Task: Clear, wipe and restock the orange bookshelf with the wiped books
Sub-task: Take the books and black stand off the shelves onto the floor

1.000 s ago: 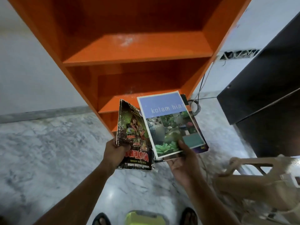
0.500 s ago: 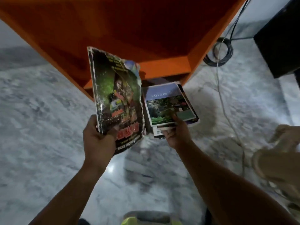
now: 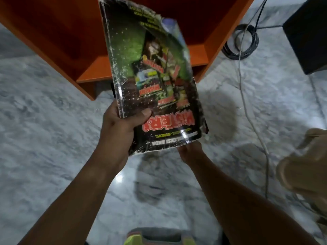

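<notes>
One book (image 3: 152,82) is in hand at this moment: a worn, dark-covered volume with red lettering, held upside down to the viewer and raised in front of the orange bookshelf (image 3: 219,30). The left hand (image 3: 120,131) grips it at the lower spine corner, thumb pressed on the cover and fingers (image 3: 146,112) clenched around the edge. The right hand (image 3: 190,150) sits just under the book's lower right corner, mostly hidden by it; whether its fingers are grasping the book or merely supporting it cannot be told.

Condition of the book: cover scuffed, edges frayed, speckled white along the spine. A lighter page or second item shows at the top right edge, unclear which.

Shelf: the visible lower compartment appears empty, with its bottom board bare where seen. No other books are visible on the shelf or the marble floor (image 3: 44,138), though the raised book hides part of the area behind it.

Assessment: clearing of the visible compartment looks complete. No cloth is in sight, so wiping status cannot be confirmed. Restocking appears at an early stage, this book likely among the first to go back.

Also noted: a coiled cable (image 3: 240,41) on the floor beside the shelf's right side.
</notes>
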### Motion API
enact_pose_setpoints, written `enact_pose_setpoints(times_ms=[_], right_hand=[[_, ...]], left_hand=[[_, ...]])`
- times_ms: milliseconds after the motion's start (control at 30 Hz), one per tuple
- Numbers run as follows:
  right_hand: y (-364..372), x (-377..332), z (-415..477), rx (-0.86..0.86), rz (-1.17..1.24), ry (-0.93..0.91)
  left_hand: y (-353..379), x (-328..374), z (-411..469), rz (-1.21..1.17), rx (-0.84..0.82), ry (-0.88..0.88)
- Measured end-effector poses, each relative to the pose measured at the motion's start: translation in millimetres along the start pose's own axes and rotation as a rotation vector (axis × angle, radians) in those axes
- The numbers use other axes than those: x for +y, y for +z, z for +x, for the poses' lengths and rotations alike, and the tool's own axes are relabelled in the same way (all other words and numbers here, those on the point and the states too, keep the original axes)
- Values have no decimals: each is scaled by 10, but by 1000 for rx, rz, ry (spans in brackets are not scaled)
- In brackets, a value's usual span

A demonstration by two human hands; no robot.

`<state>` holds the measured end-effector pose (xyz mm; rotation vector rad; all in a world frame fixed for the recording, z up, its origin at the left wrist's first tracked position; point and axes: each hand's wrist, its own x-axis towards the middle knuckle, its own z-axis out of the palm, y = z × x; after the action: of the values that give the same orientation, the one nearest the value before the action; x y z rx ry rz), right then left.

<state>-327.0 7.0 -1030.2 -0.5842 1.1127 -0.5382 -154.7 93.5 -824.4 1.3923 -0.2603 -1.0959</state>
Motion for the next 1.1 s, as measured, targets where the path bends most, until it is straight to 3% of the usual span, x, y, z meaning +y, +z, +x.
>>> enact_pose_setpoints(times_ms=[33, 167, 367, 500, 633, 767, 867, 967, 1100], right_hand=[[-3, -55, -22, 21, 115, -33], [51, -114, -191, 135, 440, 196], [-76, -88, -304, 258, 799, 202], [-143, 15, -311, 325, 756, 224], [-118, -12, -330, 301, 772, 255], [-29, -32, -327, 361, 756, 249], [-8, -132, -453, 489, 685, 263], [55, -355, -795, 556, 413, 376], [378, -866, -1394, 562, 4, 390]], left_hand=[[66, -5, 44, -27, -11, -13], [309, -191, 287, -150, -94, -105], [524, -866, 699, -58, -80, -265], [417, -1345, 856, 158, 68, -396], [397, -1550, 902, 288, 210, -363], [464, -1469, 842, 763, 320, -310], [406, -1321, 669, 939, 224, -363], [279, -1080, 382, 1035, 45, -430], [173, -423, -91, 1133, -129, -444]])
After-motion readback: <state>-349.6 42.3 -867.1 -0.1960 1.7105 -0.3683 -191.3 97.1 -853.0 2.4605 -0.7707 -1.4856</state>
